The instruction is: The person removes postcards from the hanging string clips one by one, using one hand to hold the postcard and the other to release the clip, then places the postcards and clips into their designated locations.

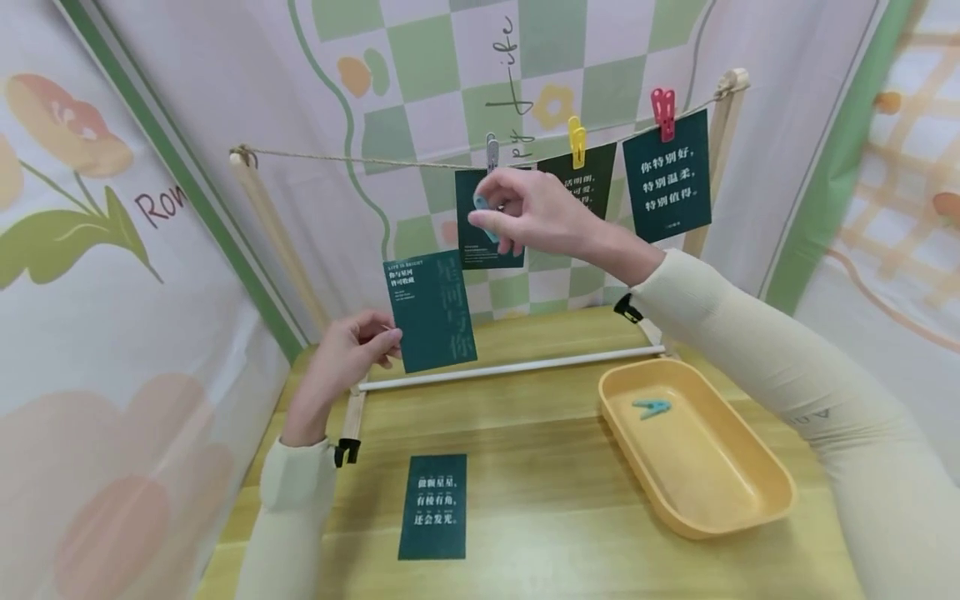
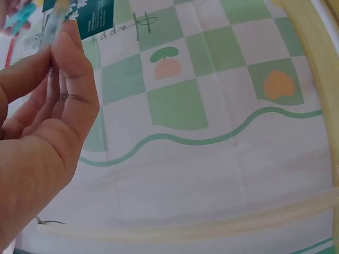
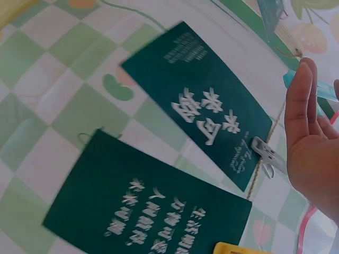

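A: Starting point?
B: Far left: wooden post [image 1: 273,233], with string [image 1: 337,158] tied around its top.

A: Next, moving right?
B: Left hand [image 1: 352,346]. Pinches a dark green card [image 1: 430,312] between thumb and fingers, low on its left edge. Holds it below the string, tilted slightly, printed face toward the head camera.

A: Beneath that?
B: Loose card [image 1: 435,508]. Lies flat on the table [image 1: 540,467], lettering up.

A: Farther right?
B: Hanging card [image 1: 474,246], clamped to the string by a grey clip [image 1: 492,152]. In front of it, right hand [image 1: 536,208]: thumb and index finger narrow, holding a blue clip [image 1: 481,202] just below the string.

A: Beyond the right hand?
B: Middle card [image 1: 596,179], under a yellow clip [image 1: 577,142] and partly covered by hand and wrist. Then end card [image 1: 667,179], under a red clip [image 1: 663,114], just beside the right post [image 1: 726,125].

A: Below, reaching farthest right?
B: Yellow tray [image 1: 697,467]. Sits on the table; contains a spare clip [image 1: 652,407].
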`<state>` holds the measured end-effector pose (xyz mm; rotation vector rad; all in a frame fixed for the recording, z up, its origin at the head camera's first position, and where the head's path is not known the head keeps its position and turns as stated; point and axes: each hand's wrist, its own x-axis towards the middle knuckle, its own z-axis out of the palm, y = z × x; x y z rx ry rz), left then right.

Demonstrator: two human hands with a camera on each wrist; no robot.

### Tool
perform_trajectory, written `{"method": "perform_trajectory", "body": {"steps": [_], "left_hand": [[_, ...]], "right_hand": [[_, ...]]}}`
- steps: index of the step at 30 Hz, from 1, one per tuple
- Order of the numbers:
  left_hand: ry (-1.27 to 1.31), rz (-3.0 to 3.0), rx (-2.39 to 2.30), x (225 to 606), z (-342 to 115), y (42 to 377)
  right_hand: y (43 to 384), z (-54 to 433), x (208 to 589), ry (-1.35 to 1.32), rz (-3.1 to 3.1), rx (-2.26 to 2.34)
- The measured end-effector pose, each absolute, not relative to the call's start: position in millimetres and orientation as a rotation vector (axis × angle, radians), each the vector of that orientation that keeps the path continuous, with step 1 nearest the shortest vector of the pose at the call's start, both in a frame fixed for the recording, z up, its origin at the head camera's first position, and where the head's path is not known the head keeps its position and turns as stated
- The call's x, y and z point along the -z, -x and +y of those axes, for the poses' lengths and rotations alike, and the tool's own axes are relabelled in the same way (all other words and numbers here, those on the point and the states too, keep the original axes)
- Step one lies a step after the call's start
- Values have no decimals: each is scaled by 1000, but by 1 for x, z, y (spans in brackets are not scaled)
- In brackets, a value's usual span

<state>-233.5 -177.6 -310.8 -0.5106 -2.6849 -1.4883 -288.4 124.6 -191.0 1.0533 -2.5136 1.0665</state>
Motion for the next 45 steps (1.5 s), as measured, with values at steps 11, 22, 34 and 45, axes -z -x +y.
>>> {"method": "perform_trajectory", "body": {"steps": [11, 22, 34, 45], "left_hand": [[514, -2753, 1568, 333, -190, 220], [576, -2877, 1611, 358, -197, 207], [665, -2973, 1789, 390, -211, 190], [696, -3108, 1881, 420, -225, 188]], "right_hand": [[274, 157, 223, -1083, -2593, -883], [263, 210, 260, -1078, -2802, -727], [251, 249, 317, -1138, -3018, -601], [248, 272, 365, -1229, -3126, -416]]}}
